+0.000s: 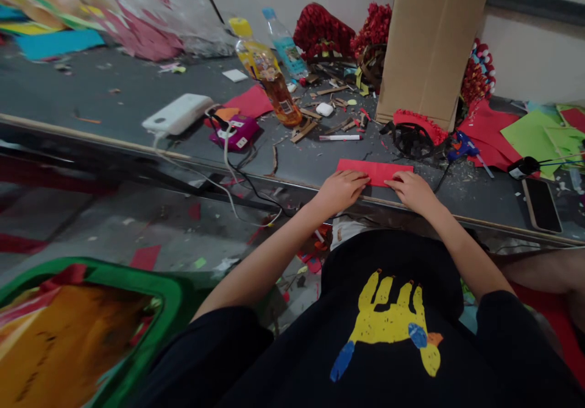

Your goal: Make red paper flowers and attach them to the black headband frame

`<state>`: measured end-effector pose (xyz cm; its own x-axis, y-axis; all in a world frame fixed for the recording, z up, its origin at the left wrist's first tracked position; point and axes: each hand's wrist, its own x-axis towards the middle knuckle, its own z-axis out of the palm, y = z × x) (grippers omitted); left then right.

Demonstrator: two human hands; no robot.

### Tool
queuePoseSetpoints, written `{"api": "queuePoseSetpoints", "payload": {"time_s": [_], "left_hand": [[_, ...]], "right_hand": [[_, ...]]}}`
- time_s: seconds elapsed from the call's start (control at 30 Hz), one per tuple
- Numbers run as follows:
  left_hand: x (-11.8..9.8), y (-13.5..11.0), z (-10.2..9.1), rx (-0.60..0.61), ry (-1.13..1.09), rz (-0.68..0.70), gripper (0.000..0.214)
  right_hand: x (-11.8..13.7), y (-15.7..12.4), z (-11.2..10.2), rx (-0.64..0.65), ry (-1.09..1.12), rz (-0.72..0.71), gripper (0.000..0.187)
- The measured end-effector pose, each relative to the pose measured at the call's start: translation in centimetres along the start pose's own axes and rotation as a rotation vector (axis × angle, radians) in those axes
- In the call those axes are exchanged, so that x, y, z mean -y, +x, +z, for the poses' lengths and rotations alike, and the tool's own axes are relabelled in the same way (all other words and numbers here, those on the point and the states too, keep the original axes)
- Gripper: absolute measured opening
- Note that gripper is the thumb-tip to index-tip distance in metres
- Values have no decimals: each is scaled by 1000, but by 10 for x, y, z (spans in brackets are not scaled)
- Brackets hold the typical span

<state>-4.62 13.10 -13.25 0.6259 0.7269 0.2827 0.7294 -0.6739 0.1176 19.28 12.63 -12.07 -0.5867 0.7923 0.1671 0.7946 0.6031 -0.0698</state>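
A red strip (377,172) lies partly under left hand (343,187) and right hand (414,192). Both curl loosely; their grip I cannot tell.

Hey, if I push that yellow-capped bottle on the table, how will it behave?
The yellow-capped bottle would probably tip if pushed high up, being tall and narrow. It likely has some weight, since amber liquid shows in its lower part. Pushed low, it may snag on the brown scraps by its base.
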Motion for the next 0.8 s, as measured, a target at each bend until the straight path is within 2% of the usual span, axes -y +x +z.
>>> {"api": "queuePoseSetpoints", "payload": {"time_s": [0.13, 0.27, 0.47, 0.57, 0.67, 0.8], "left_hand": [[-16, -6, 0, 10, 4, 16, 43], [-21, -13, 7, 2, 18, 20, 54], [-28, -15, 11, 27, 44, -30, 61], [-31, -15, 8, 48, 46, -50, 63], [-28, -19, 6, 44, 36, -55, 64], [-13, -31, 2, 19, 33, -91, 62]], "right_hand": [[-1, 0, -1, -3, -13, -10, 33], [3, 0, -2, 3, -26, 2, 33], [36, 4, 4, -38, -53, -1, 37], [44, 4, 7, -65, -55, 14, 38], [37, -3, 6, -103, -82, 57, 36], [19, -22, 2, -172, -113, 120, 33]]}}
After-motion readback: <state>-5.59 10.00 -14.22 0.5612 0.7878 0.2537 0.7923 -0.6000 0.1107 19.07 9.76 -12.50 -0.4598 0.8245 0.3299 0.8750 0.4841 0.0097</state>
